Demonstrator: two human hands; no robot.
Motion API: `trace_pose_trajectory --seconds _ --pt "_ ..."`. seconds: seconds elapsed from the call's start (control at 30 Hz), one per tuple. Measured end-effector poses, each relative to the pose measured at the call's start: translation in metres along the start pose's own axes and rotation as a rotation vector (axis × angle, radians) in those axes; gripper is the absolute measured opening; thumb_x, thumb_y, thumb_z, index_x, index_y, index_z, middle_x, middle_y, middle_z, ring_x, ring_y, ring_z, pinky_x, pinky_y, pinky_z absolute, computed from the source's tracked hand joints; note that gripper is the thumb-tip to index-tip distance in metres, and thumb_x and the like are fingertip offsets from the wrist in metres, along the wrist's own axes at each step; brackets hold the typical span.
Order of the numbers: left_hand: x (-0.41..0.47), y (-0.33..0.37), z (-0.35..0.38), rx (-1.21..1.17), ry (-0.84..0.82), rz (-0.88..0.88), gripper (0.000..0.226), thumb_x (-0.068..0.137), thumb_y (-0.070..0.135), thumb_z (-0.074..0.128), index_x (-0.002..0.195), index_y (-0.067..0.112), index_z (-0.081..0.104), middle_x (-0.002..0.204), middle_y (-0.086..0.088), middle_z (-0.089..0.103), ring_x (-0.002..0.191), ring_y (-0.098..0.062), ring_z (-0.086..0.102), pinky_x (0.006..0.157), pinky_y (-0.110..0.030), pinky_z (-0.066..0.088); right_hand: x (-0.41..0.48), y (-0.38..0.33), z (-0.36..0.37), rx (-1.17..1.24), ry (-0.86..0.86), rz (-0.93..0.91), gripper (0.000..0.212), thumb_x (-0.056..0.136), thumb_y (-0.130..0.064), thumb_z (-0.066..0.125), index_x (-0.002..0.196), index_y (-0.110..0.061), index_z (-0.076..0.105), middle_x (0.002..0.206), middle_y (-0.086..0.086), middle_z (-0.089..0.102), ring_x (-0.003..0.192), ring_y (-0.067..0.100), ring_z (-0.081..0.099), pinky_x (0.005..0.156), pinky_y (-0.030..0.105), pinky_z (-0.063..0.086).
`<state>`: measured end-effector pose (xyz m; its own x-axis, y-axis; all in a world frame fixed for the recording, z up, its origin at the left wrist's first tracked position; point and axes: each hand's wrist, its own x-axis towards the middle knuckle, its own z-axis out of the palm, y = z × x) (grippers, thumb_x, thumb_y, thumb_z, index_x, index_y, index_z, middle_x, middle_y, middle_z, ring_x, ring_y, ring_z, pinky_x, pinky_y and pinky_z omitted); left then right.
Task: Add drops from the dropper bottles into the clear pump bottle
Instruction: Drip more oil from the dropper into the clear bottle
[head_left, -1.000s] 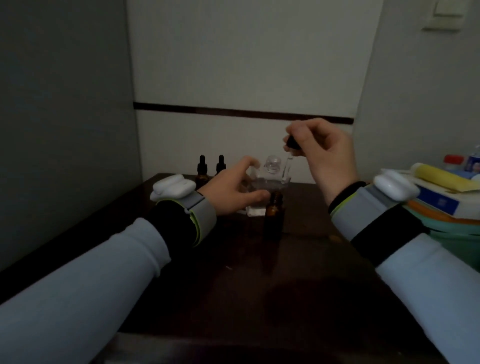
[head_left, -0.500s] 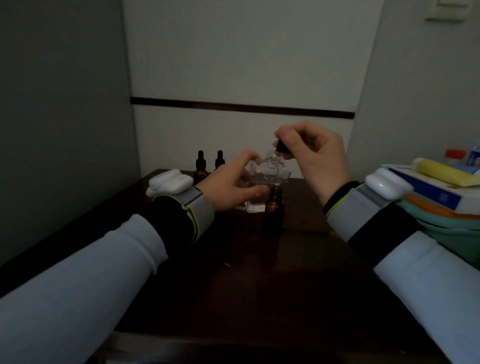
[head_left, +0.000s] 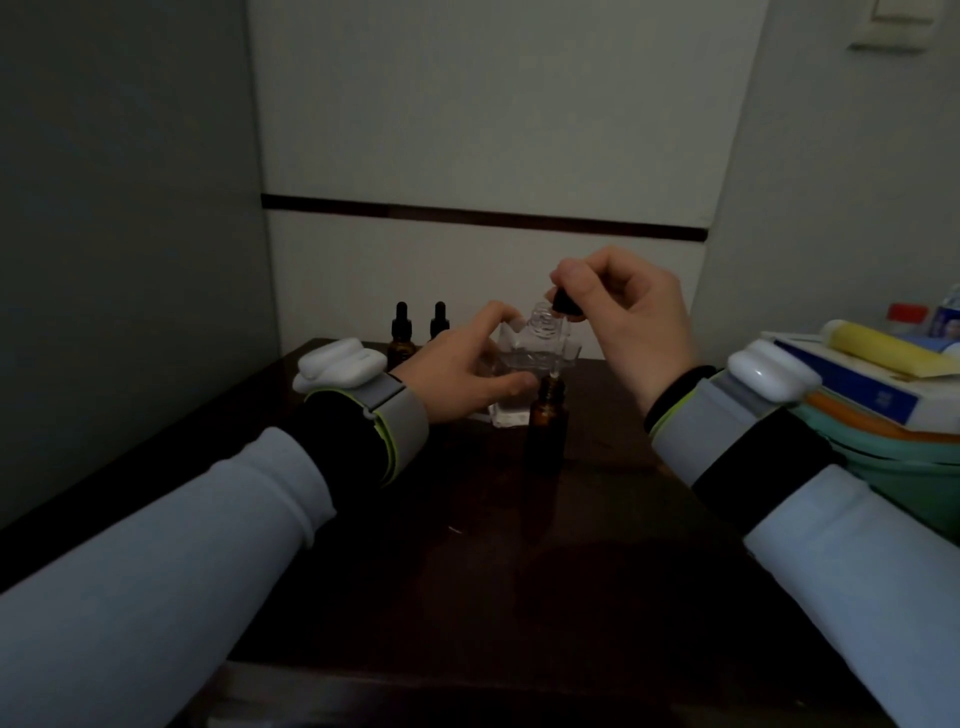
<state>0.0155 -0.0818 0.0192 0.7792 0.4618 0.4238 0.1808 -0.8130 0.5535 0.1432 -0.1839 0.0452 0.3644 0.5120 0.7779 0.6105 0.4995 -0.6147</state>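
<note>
Desk (head_left: 467, 597): dim, dark.
Left hand (head_left: 457, 374): fingers (head_left: 493, 316) wrap clear pump bottle (head_left: 543, 349), half hidden.
Right hand (head_left: 639, 327): fingers (head_left: 574, 274) pinch dropper (head_left: 566, 304), pipette faint.
Blue box (head_left: 852, 383): print unreadable.

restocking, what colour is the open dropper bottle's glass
Open dropper bottle is amber brown; head view.

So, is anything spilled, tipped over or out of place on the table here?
Nothing stands out. The open amber bottle and the clear bottle stand upright, the two capped dropper bottles behind too, and no spill shows on the dark table, though the light is dim.
</note>
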Motion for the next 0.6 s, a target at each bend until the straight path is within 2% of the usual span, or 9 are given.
trace_pose_trajectory --seconds 0.2,0.33,0.43,0.5,0.6 --pt "0.001 -0.001 0.0 -0.011 -0.01 0.005 0.046 0.085 0.032 0.065 0.122 0.028 0.037 0.104 -0.007 0.064 0.093 -0.022 0.065 0.086 -0.047 0.054 -0.002 -0.001 0.0 0.009 -0.023 -0.01 0.014 0.09 -0.015 0.061 0.079 -0.007 0.065 0.071 -0.001 0.066 0.068 0.007 0.063 0.069 0.024 0.052" --pt "0.002 -0.002 0.001 -0.013 -0.009 0.011 0.049 0.087 0.032 0.063 0.128 0.028 0.036 0.11 -0.003 0.059 0.096 -0.022 0.065 0.087 -0.045 0.053 -0.002 0.001 0.001 -0.029 -0.049 -0.011 0.016 0.089 -0.016 0.062 0.074 -0.019 0.063 0.075 0.003 0.068 0.072 0.013 0.065 0.073 0.029 0.053" --pt "0.004 -0.005 0.005 -0.035 0.027 -0.022 0.06 0.09 0.034 0.059 0.141 0.031 0.029 0.121 -0.001 0.048 0.101 -0.02 0.062 0.09 -0.038 0.052 -0.001 0.002 0.0 -0.035 -0.039 -0.024 0.015 0.09 -0.017 0.061 0.076 -0.012 0.065 0.074 0.004 0.068 0.072 0.016 0.065 0.073 0.033 0.054" --pt "0.009 -0.012 0.008 -0.076 0.054 -0.055 0.066 0.09 0.036 0.058 0.146 0.032 0.023 0.125 -0.005 0.048 0.108 -0.021 0.057 0.095 -0.037 0.048 -0.001 0.002 0.0 -0.018 -0.039 -0.017 0.015 0.09 -0.016 0.061 0.081 -0.005 0.066 0.074 0.006 0.067 0.071 0.015 0.064 0.072 0.031 0.053" --pt "0.013 -0.02 0.012 -0.129 0.038 -0.092 0.069 0.091 0.037 0.057 0.148 0.031 0.02 0.128 -0.012 0.052 0.118 -0.025 0.053 0.102 -0.04 0.043 -0.002 0.003 0.001 -0.043 -0.065 -0.008 0.014 0.09 -0.017 0.061 0.078 -0.011 0.066 0.074 0.003 0.068 0.072 0.014 0.065 0.073 0.031 0.054"
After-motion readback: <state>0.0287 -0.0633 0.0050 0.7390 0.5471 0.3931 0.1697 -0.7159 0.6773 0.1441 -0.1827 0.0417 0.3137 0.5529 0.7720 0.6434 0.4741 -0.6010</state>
